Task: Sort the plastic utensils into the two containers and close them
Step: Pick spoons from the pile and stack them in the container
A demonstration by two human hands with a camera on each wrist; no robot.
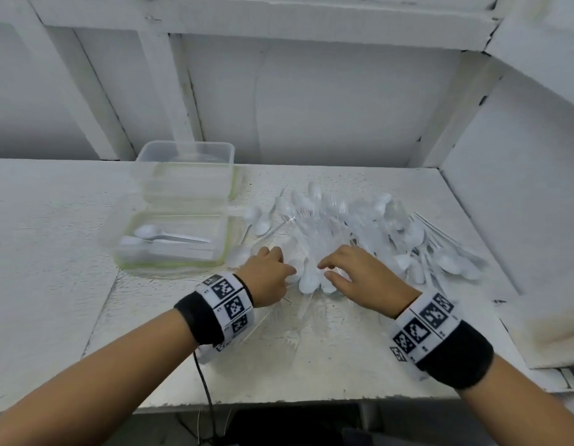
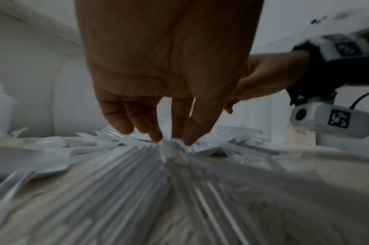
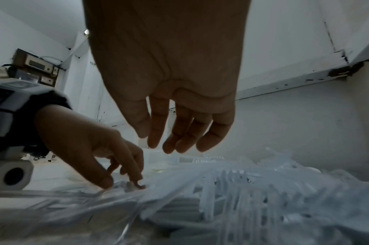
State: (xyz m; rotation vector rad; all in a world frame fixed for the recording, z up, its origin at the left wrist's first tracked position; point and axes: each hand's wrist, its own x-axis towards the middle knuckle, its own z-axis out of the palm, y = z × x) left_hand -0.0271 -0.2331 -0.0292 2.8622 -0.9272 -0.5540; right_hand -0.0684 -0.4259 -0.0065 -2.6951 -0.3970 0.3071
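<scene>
A big pile of white and clear plastic utensils lies on the white table, right of centre. My left hand reaches into the pile's near edge. In the left wrist view its thumb and fingertips pinch the end of a white utensil. My right hand hovers just right of it over the pile, its fingers loosely hanging and holding nothing. Two clear containers stand at the left: the near one holds a few spoons and forks, the far one looks empty.
Both containers show green edging at the base or rim. White walls and beams close off the back and the right side. A black cable hangs off the table's front edge beneath my left wrist.
</scene>
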